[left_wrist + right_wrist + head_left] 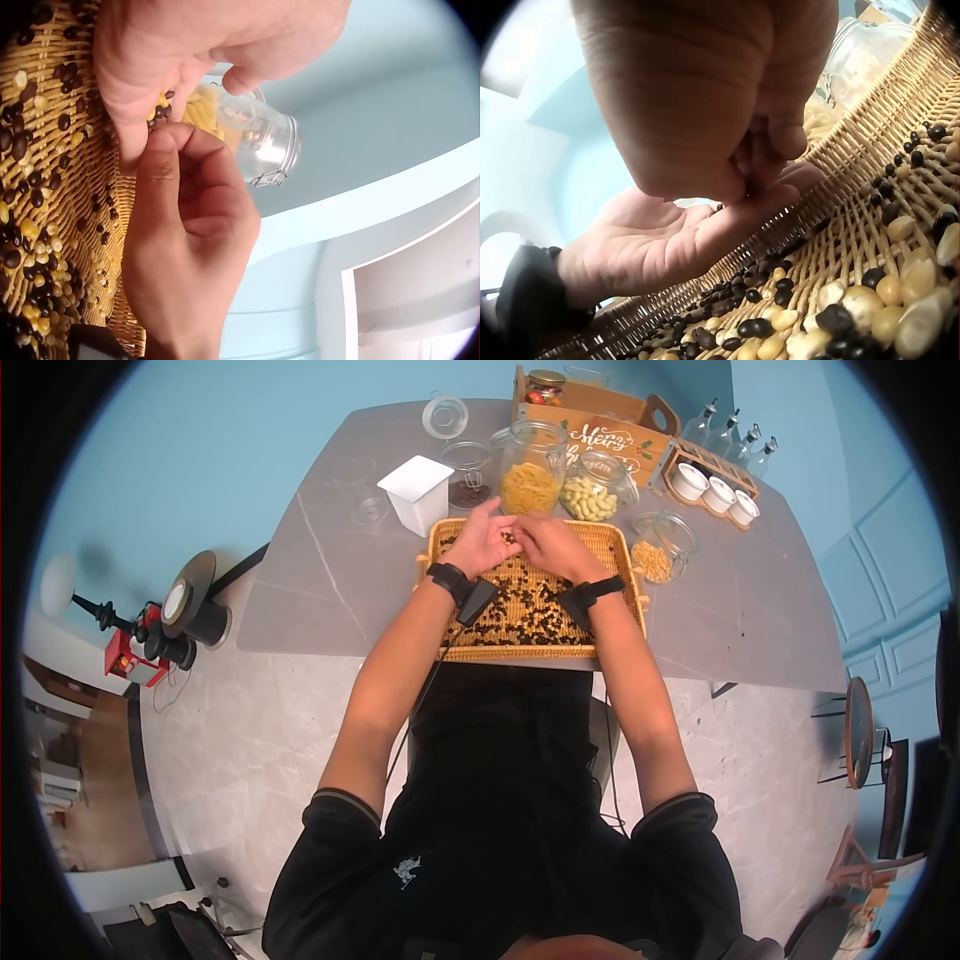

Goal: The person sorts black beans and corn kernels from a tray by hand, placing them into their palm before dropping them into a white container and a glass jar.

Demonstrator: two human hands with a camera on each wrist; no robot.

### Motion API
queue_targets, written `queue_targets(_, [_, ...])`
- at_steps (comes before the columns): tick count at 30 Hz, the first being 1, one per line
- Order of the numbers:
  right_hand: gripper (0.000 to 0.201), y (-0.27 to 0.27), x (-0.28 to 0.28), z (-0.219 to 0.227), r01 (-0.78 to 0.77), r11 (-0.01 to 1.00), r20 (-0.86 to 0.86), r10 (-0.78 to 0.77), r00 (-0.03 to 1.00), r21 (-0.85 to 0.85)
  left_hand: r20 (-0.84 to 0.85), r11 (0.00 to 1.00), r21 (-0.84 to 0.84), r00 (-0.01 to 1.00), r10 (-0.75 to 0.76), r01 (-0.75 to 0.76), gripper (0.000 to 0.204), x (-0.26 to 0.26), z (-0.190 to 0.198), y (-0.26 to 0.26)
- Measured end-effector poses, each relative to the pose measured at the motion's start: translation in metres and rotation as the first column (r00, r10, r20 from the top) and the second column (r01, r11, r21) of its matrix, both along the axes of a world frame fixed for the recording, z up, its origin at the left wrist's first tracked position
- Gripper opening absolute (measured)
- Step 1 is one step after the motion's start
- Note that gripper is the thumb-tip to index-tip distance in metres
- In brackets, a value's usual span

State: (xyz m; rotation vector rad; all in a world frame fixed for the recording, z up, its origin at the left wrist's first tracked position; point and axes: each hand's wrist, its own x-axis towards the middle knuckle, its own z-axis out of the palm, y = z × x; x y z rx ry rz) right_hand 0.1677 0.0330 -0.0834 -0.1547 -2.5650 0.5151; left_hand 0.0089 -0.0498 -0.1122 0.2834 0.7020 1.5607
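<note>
Blue-walled room, pale marbled floor, grey table [330,575] in front of a seated person in a black shirt. Wicker tray [610,542] sits at the table's near edge, covered with mixed black and yellow beans [525,610]. Behind the tray: wooden crate [640,435] with white lettering, rack [722,468] with white cups and glass bottles to its right, white box [418,490] to the left. Glass jars stand along the tray's far rim: pasta jar [530,475], jar of pale pieces [592,490] just beside it, a smaller tipped jar [660,550] by the tray's right corner, an open jar [468,470] near the white box. Both hands meet over the tray's far edge, touching each other. Left hand [485,540] lies palm up, fingers relaxed and slightly cupped, grip wide; a few dark beans rest on the palm in the right wrist view. Right hand [550,542] is above it, fingers [780,142] curled down with tips pressed into the left palm, grip narrow; can't tell whether it actually pinches a bean. Black wristbands on both wrists. Beans in the tray lie loose right under the hands.
</note>
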Motion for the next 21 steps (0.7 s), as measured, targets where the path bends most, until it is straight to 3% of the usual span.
queue_targets(9, [0.012,0.0,0.0,-0.008,-0.013,0.992,0.019,0.011,1.0,0.129,-0.047,0.999,-0.046,0.999,0.004,-0.006,0.073,0.006,0.007,-0.002])
queue_targets(15, [0.014,0.0,-0.003,-0.016,0.055,0.987,0.05,-0.063,0.997,0.152,-0.042,0.999,-0.039,0.999,-0.004,0.002,0.075,0.005,0.005,-0.002])
queue_targets(18, [0.013,0.006,-0.002,-0.013,0.009,0.994,0.02,-0.007,1.0,-0.113,0.026,1.0,-0.025,1.0,0.005,-0.004,0.075,0.004,0.008,-0.002])
queue_targets(21, [0.013,0.013,-0.004,-0.014,-0.034,0.873,-0.096,-0.015,0.995,-0.486,0.045,1.0,0.011,0.999,-0.004,0.004,0.074,0.006,0.012,-0.005])
